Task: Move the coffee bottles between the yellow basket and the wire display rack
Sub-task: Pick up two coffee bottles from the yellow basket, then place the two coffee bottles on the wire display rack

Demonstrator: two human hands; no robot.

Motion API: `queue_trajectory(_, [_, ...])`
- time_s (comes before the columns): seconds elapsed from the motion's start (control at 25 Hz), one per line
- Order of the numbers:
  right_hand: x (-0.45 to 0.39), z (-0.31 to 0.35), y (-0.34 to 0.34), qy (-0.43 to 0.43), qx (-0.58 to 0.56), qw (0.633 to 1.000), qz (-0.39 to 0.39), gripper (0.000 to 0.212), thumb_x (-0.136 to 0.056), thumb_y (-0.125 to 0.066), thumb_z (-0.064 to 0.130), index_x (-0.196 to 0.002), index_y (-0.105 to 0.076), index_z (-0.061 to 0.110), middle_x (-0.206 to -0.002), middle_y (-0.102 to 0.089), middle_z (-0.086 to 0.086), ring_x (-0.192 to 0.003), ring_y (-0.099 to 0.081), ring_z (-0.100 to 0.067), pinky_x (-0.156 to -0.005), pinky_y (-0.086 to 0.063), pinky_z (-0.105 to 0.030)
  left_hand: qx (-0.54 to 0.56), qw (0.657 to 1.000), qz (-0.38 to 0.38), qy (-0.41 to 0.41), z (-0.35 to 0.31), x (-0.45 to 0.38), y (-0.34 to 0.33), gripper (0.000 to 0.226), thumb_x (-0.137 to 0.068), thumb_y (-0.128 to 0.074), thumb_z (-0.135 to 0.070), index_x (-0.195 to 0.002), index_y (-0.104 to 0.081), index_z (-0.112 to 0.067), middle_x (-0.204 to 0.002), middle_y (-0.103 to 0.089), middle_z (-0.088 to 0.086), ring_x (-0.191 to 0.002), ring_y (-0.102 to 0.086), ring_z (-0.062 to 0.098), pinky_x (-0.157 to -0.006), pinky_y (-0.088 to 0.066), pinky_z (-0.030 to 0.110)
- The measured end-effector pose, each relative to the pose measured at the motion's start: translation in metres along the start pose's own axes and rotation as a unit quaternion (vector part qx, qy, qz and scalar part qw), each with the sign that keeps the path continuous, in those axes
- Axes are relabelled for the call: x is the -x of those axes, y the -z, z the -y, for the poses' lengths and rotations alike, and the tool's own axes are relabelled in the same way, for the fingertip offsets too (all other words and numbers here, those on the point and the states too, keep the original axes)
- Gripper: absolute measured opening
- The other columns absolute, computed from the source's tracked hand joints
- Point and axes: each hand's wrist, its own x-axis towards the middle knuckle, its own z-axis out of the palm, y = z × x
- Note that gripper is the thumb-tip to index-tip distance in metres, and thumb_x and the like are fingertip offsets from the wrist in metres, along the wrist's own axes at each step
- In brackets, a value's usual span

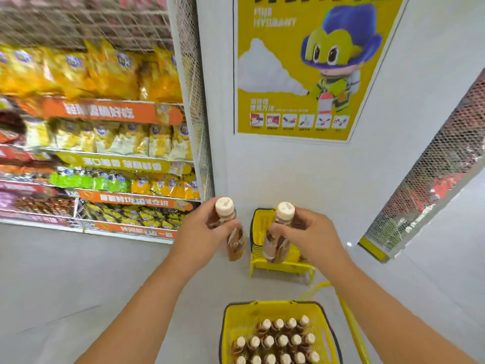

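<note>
We hold one coffee bottle (234, 232) in the left hand (204, 232) and a second bottle (278, 237) in the right hand (312, 237), each grasped round the neck below the cap. Both arms reach forward, bottles upright, well above the yellow basket (231, 319) of remaining bottles near us. We judge the wire display rack (189, 74), far left, the destination: keep both bottles vertical, set them down one at a time
</note>
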Motion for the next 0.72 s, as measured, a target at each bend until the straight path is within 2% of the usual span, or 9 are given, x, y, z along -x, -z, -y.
queue_trajectory(0.12, [-0.009, 0.05, 0.008, 0.047, -0.028, 0.998, 0.032, 0.016, -0.075, -0.087, 0.013, -0.086, -0.08, 0.021, -0.085, -0.079, 0.004, -0.08, -0.072, -0.007, -0.08, -0.057, -0.029, -0.028, 0.999, -0.023, -0.018, -0.049, 0.005, 0.031, 0.031, -0.082, -0.084, -0.022, -0.109, -0.071, -0.031, -0.099, -0.077, -0.012, -0.1, -0.071, 0.011, -0.095, -0.055, 0.036])
queue_trajectory(0.24, [-0.012, 0.097, 0.021, 0.102, -0.046, 0.991, 0.073, 0.014, -0.077, -0.086, 0.016, -0.086, -0.08, 0.025, -0.082, -0.079, 0.009, -0.073, -0.068, 0.003, -0.071, -0.054, -0.016, -0.043, 0.997, -0.057, -0.035, -0.092, 0.025, 0.054, 0.022, -0.085, -0.081, -0.022, -0.103, -0.072, -0.031, -0.097, -0.077, -0.013, -0.099, -0.071, 0.011, -0.091, -0.055, 0.032])
queue_trajectory(0.32, [-0.013, 0.123, 0.027, 0.134, -0.055, 0.984, 0.107, 0.015, -0.077, -0.088, 0.022, -0.089, -0.081, 0.025, -0.085, -0.079, 0.009, -0.078, -0.07, 0.0, -0.075, -0.055, -0.02, -0.043, 0.995, -0.083, -0.031, -0.112, 0.041, 0.064, 0.02, -0.087, -0.079, -0.023, -0.104, -0.072, -0.031, -0.1, -0.077, -0.014, -0.099, -0.072, 0.007, -0.092, -0.054, 0.033])
queue_trajectory(0.4, [-0.009, 0.147, 0.029, 0.162, -0.059, 0.973, 0.151, 0.018, -0.077, -0.088, 0.023, -0.093, -0.08, 0.027, -0.087, -0.079, 0.01, -0.083, -0.074, -0.005, -0.077, -0.056, -0.022, -0.048, 0.991, -0.123, -0.022, -0.128, 0.062, 0.075, 0.018, -0.086, -0.079, -0.026, -0.102, -0.072, -0.032, -0.101, -0.077, -0.014, -0.098, -0.072, 0.005, -0.096, -0.054, 0.037])
queue_trajectory(0.48, [-0.003, 0.166, 0.022, 0.184, -0.057, 0.962, 0.194, 0.02, -0.077, -0.089, 0.024, -0.093, -0.079, 0.028, -0.087, -0.079, 0.011, -0.084, -0.074, -0.005, -0.074, -0.055, -0.017, -0.048, 0.986, -0.161, -0.015, -0.141, 0.086, 0.088, 0.019, -0.084, -0.081, -0.029, -0.1, -0.072, -0.033, -0.102, -0.077, -0.013, -0.099, -0.072, 0.009, -0.098, -0.053, 0.043])
queue_trajectory(0.6, [0.014, 0.197, 0.0, 0.214, -0.062, 0.937, 0.271, 0.019, -0.077, -0.09, 0.024, -0.094, -0.079, 0.025, -0.087, -0.08, 0.009, -0.083, -0.075, -0.007, -0.074, -0.055, -0.02, -0.044, 0.97, -0.239, 0.01, -0.156, 0.134, 0.117, 0.025, -0.079, -0.083, -0.032, -0.102, -0.072, -0.031, -0.103, -0.078, -0.01, -0.101, -0.073, 0.014, -0.1, -0.053, 0.05])
queue_trajectory(0.68, [0.032, 0.219, -0.02, 0.226, -0.066, 0.92, 0.313, 0.018, -0.078, -0.09, 0.025, -0.092, -0.08, 0.025, -0.085, -0.079, 0.01, -0.079, -0.074, -0.004, -0.07, -0.053, -0.018, -0.052, 0.957, -0.283, 0.029, -0.164, 0.172, 0.139, 0.024, -0.081, -0.084, -0.027, -0.103, -0.074, -0.029, -0.101, -0.078, -0.009, -0.099, -0.073, 0.014, -0.098, -0.054, 0.047])
queue_trajectory(0.72, [0.043, 0.231, -0.031, 0.237, -0.069, 0.911, 0.332, 0.017, -0.078, -0.09, 0.027, -0.091, -0.08, 0.026, -0.084, -0.079, 0.011, -0.079, -0.073, -0.005, -0.071, -0.053, -0.021, -0.056, 0.95, -0.305, 0.04, -0.168, 0.192, 0.15, 0.023, -0.082, -0.083, -0.024, -0.103, -0.074, -0.029, -0.1, -0.079, -0.009, -0.097, -0.074, 0.013, -0.095, -0.055, 0.042])
